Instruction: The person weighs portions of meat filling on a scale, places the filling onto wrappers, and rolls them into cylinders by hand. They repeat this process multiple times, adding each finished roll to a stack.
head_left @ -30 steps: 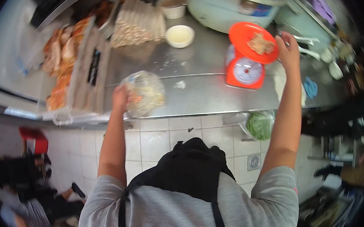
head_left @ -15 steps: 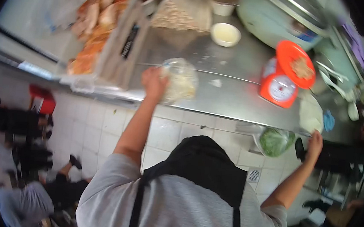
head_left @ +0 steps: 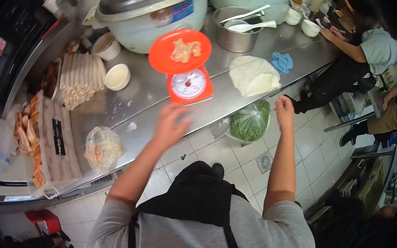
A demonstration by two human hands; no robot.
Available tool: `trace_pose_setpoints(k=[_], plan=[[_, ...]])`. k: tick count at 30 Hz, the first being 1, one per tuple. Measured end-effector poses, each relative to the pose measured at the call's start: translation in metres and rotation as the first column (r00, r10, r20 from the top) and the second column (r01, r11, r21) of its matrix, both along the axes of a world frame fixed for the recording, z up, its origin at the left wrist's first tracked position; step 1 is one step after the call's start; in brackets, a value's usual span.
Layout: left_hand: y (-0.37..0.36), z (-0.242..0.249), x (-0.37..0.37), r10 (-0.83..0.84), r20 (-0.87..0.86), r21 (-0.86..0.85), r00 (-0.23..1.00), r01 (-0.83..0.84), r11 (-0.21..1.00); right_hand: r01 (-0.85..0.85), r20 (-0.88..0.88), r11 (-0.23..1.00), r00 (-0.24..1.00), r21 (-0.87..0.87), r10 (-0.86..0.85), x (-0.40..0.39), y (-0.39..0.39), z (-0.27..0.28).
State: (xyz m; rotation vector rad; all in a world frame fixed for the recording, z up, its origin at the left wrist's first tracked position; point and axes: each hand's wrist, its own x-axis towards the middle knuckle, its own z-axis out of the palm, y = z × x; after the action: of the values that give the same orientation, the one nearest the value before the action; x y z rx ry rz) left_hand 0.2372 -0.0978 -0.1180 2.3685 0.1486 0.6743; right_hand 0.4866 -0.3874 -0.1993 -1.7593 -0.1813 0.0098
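My left hand reaches over the counter's front edge, fingers apart and slightly blurred, just below the red dial scale. Pieces of pale, orange-tinted meat sit in the scale's round red pan. My right hand hovers off the counter edge with loosely bent fingers and nothing visible in them. Close by it lies a flat, pale, crumpled sheet, its corner near my fingertips. A clear plastic bag with light food inside rests on the counter to the left.
Behind the scale stands a large lidded tub, beside a steel pot with utensils. A white bowl, stacked pale rolls and a blue cloth lie around. Below hangs a bag of greens. Another person works at right.
My left hand has let go of the plastic bag and moved right toward the scale. My right hand has come away from the sheet's edge. The view has turned to the right.
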Motion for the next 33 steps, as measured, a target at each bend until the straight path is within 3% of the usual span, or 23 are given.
trace_pose_setpoints(k=[1,4,9,10,12,15,16,17,18,19,21,25,26,28,29,30,32,33], plan=[[-0.019,-0.01,0.037,-0.143,-0.036,-0.054,0.989,0.141,0.989,-0.012,-0.012,1.0,1.0,0.005,0.012,0.0,-0.002,-0.006],[-0.071,-0.035,0.146,-0.227,-0.088,0.005,0.97,0.228,0.974,-0.064,-0.04,0.997,0.997,0.038,0.065,-0.004,-0.003,-0.009],[-0.13,-0.051,0.276,-0.093,-0.127,0.148,0.988,0.111,0.983,-0.122,-0.07,0.992,0.99,0.01,0.123,-0.013,-0.011,-0.008],[-0.136,-0.052,0.286,-0.124,-0.177,0.206,0.976,0.16,0.965,-0.135,-0.074,0.991,0.988,-0.006,0.134,-0.016,-0.014,-0.008],[-0.149,-0.055,0.299,-0.172,-0.285,0.309,0.943,0.261,0.915,-0.133,-0.052,0.989,0.99,-0.069,0.129,-0.012,-0.025,-0.011],[-0.146,-0.047,0.31,-0.308,-0.323,0.232,0.895,0.39,0.891,-0.106,-0.035,0.968,0.994,-0.228,0.101,-0.001,-0.04,-0.015],[-0.143,-0.041,0.306,-0.357,-0.359,0.194,0.862,0.443,0.875,-0.074,0.078,0.957,0.992,-0.28,0.099,0.003,-0.042,-0.011],[-0.14,-0.027,0.294,-0.437,-0.234,0.081,0.868,0.466,0.881,-0.036,0.192,0.945,0.976,-0.325,0.103,0.008,-0.043,-0.004],[-0.134,-0.01,0.283,-0.489,-0.247,0.028,0.837,0.511,0.859,0.008,0.306,0.933,0.946,-0.361,0.11,0.012,-0.041,0.004],[-0.126,0.013,0.27,-0.537,-0.256,-0.022,0.804,0.55,0.835,-0.004,0.331,0.94,0.935,-0.342,0.125,0.017,-0.036,0.013],[-0.108,0.048,0.245,-0.633,-0.255,-0.172,0.731,0.61,0.773,-0.043,0.384,0.952,0.909,-0.303,0.163,0.024,-0.021,0.032],[-0.075,0.104,0.185,-0.665,-0.235,-0.359,0.708,0.573,0.737,-0.382,0.313,0.881,0.831,-0.281,0.46,0.011,0.02,0.058],[-0.066,0.114,0.168,-0.616,-0.276,-0.409,0.738,0.49,0.77,-0.568,0.147,0.812,0.799,-0.138,0.583,0.005,0.027,0.054],[-0.048,0.129,0.135,-0.515,-0.349,-0.492,0.783,0.314,0.812,-0.785,-0.129,0.583,0.569,0.209,0.812,-0.009,0.041,0.044],[-0.037,0.125,0.123,-0.44,-0.349,-0.492,0.828,0.237,0.837,-0.786,-0.156,0.499,0.477,0.364,0.865,-0.032,0.049,0.051],[-0.027,0.121,0.11,-0.392,-0.349,-0.51,0.851,0.178,0.841,-0.712,-0.157,0.469,0.46,0.522,0.874,-0.055,0.061,0.057],[-0.01,0.115,0.084,-0.3,-0.354,-0.551,0.886,0.062,0.832,-0.483,-0.178,0.391,0.428,0.784,0.886,-0.099,0.081,0.062],[-0.005,0.115,0.07,-0.254,-0.358,-0.522,0.899,0.033,0.852,-0.55,-0.192,0.407,0.407,0.729,0.893,-0.111,0.089,0.04]])
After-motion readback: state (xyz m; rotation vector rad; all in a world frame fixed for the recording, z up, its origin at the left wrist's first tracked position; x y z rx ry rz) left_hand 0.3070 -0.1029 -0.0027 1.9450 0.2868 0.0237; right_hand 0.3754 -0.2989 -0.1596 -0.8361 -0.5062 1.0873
